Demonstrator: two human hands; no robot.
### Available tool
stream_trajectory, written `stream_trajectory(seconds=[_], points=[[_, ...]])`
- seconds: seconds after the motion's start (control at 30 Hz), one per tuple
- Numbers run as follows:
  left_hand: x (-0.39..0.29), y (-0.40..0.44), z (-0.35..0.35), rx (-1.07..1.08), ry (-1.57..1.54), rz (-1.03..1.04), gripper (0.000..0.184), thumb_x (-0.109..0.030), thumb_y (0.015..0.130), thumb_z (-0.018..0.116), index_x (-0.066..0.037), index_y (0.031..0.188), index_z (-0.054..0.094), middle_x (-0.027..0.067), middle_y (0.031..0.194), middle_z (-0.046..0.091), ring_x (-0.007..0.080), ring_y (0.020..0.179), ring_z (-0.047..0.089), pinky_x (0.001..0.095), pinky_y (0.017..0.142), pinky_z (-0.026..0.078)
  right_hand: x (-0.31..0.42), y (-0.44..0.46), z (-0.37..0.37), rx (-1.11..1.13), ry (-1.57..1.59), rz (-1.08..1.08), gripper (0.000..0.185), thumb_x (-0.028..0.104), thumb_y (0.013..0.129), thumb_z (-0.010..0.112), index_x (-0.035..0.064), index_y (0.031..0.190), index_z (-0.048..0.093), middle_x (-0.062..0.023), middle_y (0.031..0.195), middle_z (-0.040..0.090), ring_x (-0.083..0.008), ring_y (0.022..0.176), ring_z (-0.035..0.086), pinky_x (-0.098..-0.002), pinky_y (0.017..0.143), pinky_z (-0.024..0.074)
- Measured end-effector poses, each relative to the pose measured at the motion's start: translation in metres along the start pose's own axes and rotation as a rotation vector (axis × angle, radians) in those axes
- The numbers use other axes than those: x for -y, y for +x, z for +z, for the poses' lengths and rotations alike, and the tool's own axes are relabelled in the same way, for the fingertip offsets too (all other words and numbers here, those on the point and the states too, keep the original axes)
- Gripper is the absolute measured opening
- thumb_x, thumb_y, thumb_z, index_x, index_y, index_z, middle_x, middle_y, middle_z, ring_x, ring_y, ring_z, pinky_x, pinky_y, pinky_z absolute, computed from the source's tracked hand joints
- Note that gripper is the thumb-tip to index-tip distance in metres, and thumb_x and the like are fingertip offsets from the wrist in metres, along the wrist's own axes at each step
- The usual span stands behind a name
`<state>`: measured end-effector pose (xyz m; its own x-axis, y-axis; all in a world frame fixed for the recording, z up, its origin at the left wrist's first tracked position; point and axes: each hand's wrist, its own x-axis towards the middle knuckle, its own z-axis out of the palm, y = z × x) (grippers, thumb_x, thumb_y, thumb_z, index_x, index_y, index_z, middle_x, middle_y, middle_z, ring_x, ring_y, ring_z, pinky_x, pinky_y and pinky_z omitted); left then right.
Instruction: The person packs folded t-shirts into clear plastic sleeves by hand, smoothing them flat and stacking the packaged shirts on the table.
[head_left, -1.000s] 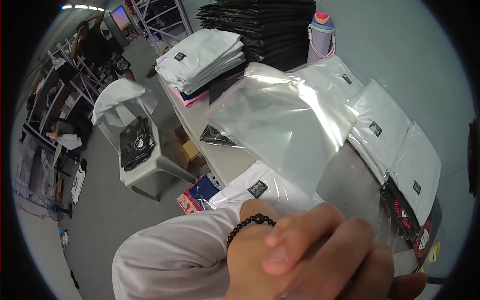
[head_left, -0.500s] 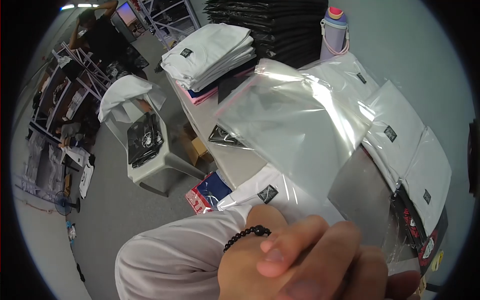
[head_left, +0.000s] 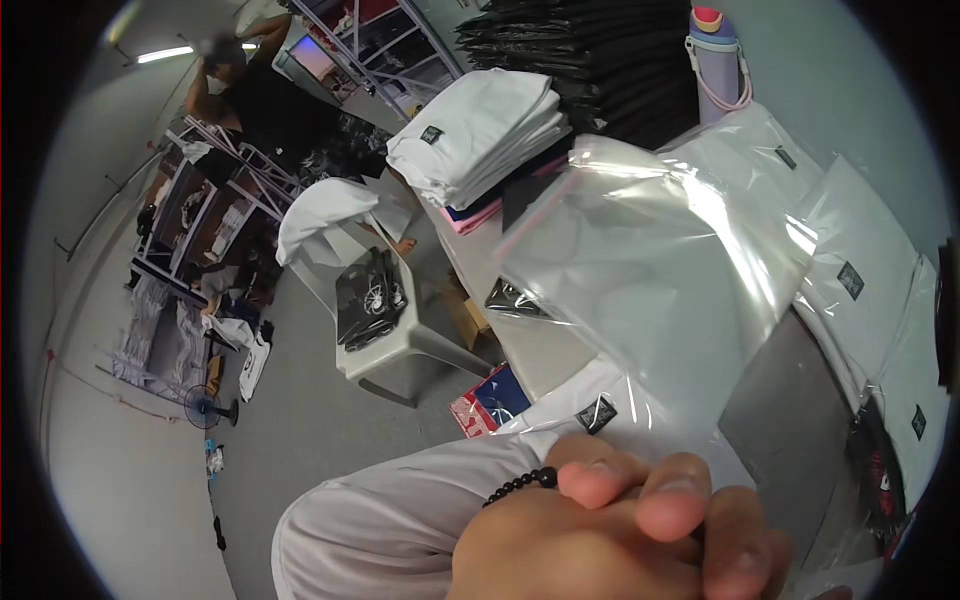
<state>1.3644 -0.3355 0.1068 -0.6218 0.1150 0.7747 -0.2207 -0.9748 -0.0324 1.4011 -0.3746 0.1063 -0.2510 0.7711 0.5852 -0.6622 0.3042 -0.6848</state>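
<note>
My two hands are clasped together close to the camera, at the bottom of the view. My left hand (head_left: pixel 560 550), with a black bead bracelet at its wrist, shows mostly its back; its fingers are largely hidden in the clasp. Bent fingers of my right hand (head_left: pixel 690 510) wrap over it. Just beyond the hands lies a white folded shirt (head_left: pixel 570 400) with a black label. Clear plastic bags (head_left: pixel 650 270) with a shiny surface cover part of it. Neither hand touches the bags.
Folded white shirts (head_left: pixel 480 130) are stacked on the table, near black packages (head_left: pixel 530 60) and a lilac bottle (head_left: pixel 716 75). Bagged white shirts (head_left: pixel 870 270) lie right. A plastic chair (head_left: pixel 400 340) holds black packages (head_left: pixel 370 300). A person (head_left: pixel 270 110) stands behind with raised arms.
The view has turned left, so the table and chair appear farther right. My hands stay clasped, with the fingers shifted slightly.
</note>
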Motion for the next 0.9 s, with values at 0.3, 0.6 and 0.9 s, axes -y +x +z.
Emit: stream_trajectory(seconds=[0.3, 0.6, 0.9], points=[[-0.001, 0.001, 0.004, -0.044, 0.010, 0.006, 0.035, -0.030, 0.090, 0.048, 0.002, 0.076, 0.048, 0.0077, 0.070, 0.050, 0.0184, 0.064, 0.053, 0.0230, 0.058, 0.043, 0.002, -0.005, -0.007, -0.022, 0.004, 0.025, 0.037, 0.044, 0.090, 0.048, 0.0099, 0.101, 0.058, -0.0271, 0.139, 0.033, -0.0311, 0.122, 0.045, -0.0373, 0.097, 0.0385], [0.002, 0.000, -0.003, -0.039, -0.029, -0.014, 0.032, -0.028, 0.089, 0.049, 0.000, 0.073, 0.048, 0.0055, 0.068, 0.048, 0.0177, 0.063, 0.051, 0.0227, 0.057, 0.042, 0.006, -0.008, -0.009, -0.084, -0.022, 0.007, 0.039, 0.047, 0.090, 0.047, 0.0105, 0.097, 0.059, -0.0283, 0.140, 0.031, -0.0321, 0.123, 0.044, -0.0386, 0.097, 0.0386], [0.017, 0.012, -0.006, -0.098, 0.001, -0.048, 0.030, -0.027, 0.089, 0.051, -0.003, 0.070, 0.048, 0.0033, 0.066, 0.047, 0.0169, 0.062, 0.050, 0.0224, 0.056, 0.041, 0.007, -0.002, -0.010, -0.177, -0.058, 0.041, 0.041, 0.049, 0.090, 0.046, 0.0110, 0.094, 0.059, -0.0295, 0.141, 0.029, -0.0332, 0.123, 0.043, -0.0399, 0.097, 0.0387]])
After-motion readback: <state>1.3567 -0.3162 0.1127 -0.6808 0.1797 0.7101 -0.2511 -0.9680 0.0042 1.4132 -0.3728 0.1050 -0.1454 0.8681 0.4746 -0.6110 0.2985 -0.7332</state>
